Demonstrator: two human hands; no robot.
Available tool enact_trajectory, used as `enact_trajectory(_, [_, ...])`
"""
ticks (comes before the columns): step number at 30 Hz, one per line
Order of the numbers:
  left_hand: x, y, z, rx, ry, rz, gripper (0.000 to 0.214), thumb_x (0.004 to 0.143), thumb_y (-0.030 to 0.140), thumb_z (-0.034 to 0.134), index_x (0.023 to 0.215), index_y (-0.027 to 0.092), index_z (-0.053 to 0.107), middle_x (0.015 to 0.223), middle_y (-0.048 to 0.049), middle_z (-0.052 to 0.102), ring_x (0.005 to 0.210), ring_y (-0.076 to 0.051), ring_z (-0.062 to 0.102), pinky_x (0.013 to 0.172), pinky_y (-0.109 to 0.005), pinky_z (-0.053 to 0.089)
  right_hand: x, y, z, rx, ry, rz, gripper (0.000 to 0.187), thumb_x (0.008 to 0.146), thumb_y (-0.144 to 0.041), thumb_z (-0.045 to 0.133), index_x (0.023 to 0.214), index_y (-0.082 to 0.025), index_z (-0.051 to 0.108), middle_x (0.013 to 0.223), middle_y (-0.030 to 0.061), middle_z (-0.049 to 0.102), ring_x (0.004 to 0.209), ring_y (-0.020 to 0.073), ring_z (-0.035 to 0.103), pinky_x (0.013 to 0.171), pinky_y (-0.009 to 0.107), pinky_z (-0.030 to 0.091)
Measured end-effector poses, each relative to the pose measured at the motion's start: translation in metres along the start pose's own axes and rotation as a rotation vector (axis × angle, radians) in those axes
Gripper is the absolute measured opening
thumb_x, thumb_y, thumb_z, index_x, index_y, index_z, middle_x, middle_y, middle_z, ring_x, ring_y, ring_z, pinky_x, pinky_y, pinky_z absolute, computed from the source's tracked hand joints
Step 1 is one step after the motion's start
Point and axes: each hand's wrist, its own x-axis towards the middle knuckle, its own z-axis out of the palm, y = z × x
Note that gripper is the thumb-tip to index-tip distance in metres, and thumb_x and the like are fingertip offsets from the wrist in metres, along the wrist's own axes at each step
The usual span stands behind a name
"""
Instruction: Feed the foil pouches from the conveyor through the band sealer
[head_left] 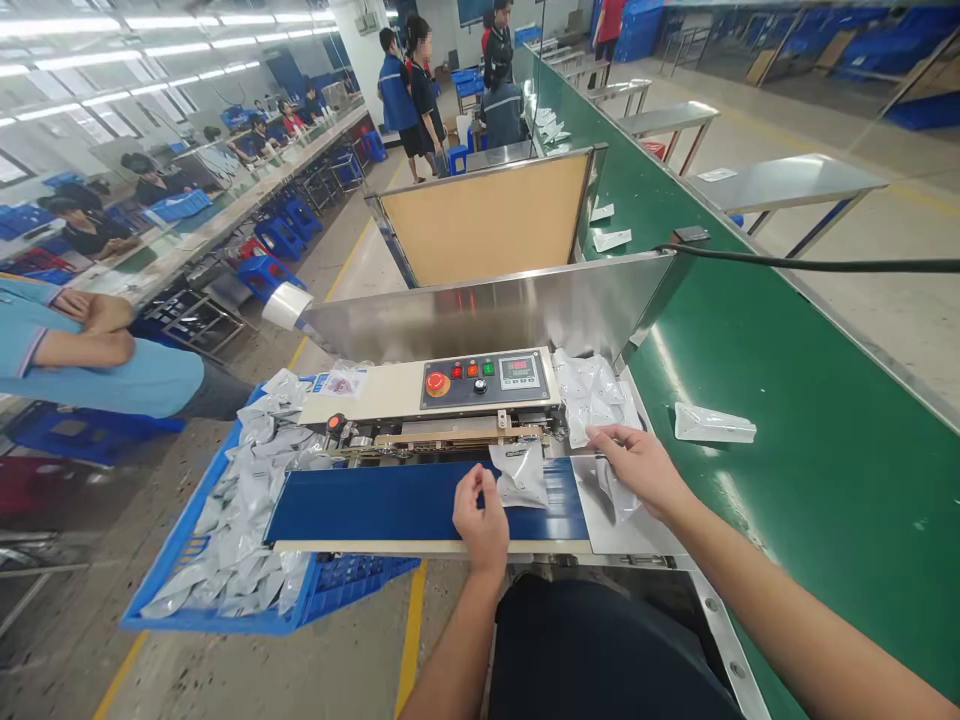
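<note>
My left hand (481, 518) is over the blue conveyor belt (367, 505) of a sealing machine (390, 390), fingers curled in and nothing visible in them. Just right of it, a white pouch (521, 475) hangs with its top edge in the machine's sealing slot and its body on the belt. My right hand (637, 468) pinches the lower edge of a white pouch (592, 400) in a small pile at the machine's right end. Another white pouch (616, 492) lies partly under that hand on the metal plate (600, 530).
A blue crate (225, 622) full of white pouches stands left of the machine. On the right runs a green conveyor (817, 480) with a single pouch (714, 423) on it. A steel panel (465, 310) rises behind the machine. A person with folded arms (97, 340) is at the left.
</note>
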Motion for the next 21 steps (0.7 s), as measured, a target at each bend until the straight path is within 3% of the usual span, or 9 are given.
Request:
enact_trajectory(3, [-0.032,0.015,0.01,0.015,-0.432,0.086,0.047,0.09,0.058,0.082,0.117,0.019,0.085,0.114,-0.015,0.082,0.101,-0.029,0.077,0.094,-0.038,0.062,-0.024,-0.005,0.017,0.159,-0.002,0.068,0.063,0.081,-0.083,0.075,0.09,-0.021,0.082,0.088,0.0088,0.081,0.079,0.0248,0.071,0.071,0.033,0.055])
enact_trajectory(5, [-0.046,0.022,0.027,0.025,-0.612,0.131,0.045,0.094,0.057,0.079,0.116,0.019,0.085,0.108,-0.0128,0.082,0.096,-0.027,0.075,0.09,-0.036,0.06,-0.035,-0.006,0.028,0.34,-0.028,0.098,0.071,0.084,-0.088,0.068,0.101,-0.021,0.083,0.096,0.0102,0.082,0.081,0.0254,0.072,0.07,0.034,0.057])
enact_trajectory(7, [-0.049,0.024,0.041,0.057,-0.597,0.132,0.047,0.101,0.061,0.067,0.104,0.018,0.085,0.092,-0.0098,0.079,0.085,-0.024,0.069,0.081,-0.033,0.055,-0.041,-0.002,0.03,0.479,-0.03,0.079,0.076,0.085,-0.089,0.064,0.118,-0.023,0.081,0.108,0.0112,0.082,0.088,0.0263,0.074,0.075,0.035,0.06])
enact_trajectory(9, [-0.044,0.021,0.049,0.06,-0.547,0.068,0.059,0.104,0.068,0.056,0.087,0.017,0.079,0.074,-0.0057,0.069,0.071,-0.02,0.059,0.069,-0.03,0.047,-0.044,0.008,0.023,0.454,-0.043,0.032,0.073,0.082,-0.084,0.074,0.121,-0.023,0.081,0.11,0.0112,0.082,0.092,0.0267,0.075,0.079,0.036,0.06])
enact_trajectory(11, [-0.038,0.016,0.052,0.046,-0.563,0.006,0.066,0.101,0.076,0.055,0.075,0.017,0.07,0.065,-0.0021,0.06,0.063,-0.016,0.048,0.061,-0.028,0.037,-0.045,0.022,0.011,0.294,-0.097,-0.009,0.065,0.078,-0.078,0.082,0.107,-0.02,0.084,0.1,0.0106,0.082,0.087,0.0267,0.073,0.077,0.035,0.058])
enact_trajectory(13, [-0.031,0.011,0.055,0.033,-0.618,-0.048,0.069,0.096,0.081,0.059,0.068,0.018,0.064,0.062,-0.0004,0.054,0.061,-0.014,0.043,0.059,-0.027,0.031,-0.044,0.036,0.0,0.12,-0.124,-0.055,0.061,0.082,-0.078,0.077,0.093,-0.019,0.084,0.085,0.0095,0.08,0.076,0.0254,0.069,0.069,0.034,0.054])
enact_trajectory(18, [-0.018,0.004,0.069,-0.03,-0.709,-0.311,0.073,0.08,0.086,0.073,0.06,0.017,0.061,0.058,0.0007,0.051,0.059,-0.013,0.041,0.058,-0.027,0.031,-0.034,0.056,-0.009,-0.252,0.024,-0.233,0.059,0.094,-0.073,0.058,0.065,-0.022,0.07,0.057,0.0031,0.061,0.056,0.0184,0.051,0.058,0.032,0.038])
enact_trajectory(21, [-0.005,0.001,0.076,-0.032,-0.68,-0.39,0.071,0.071,0.084,0.084,0.06,0.016,0.064,0.056,0.0013,0.053,0.056,-0.012,0.042,0.057,-0.026,0.033,-0.024,0.058,-0.011,-0.293,-0.007,-0.255,0.055,0.093,-0.07,0.06,0.065,-0.023,0.069,0.057,0.003,0.062,0.057,0.0183,0.051,0.059,0.032,0.038])
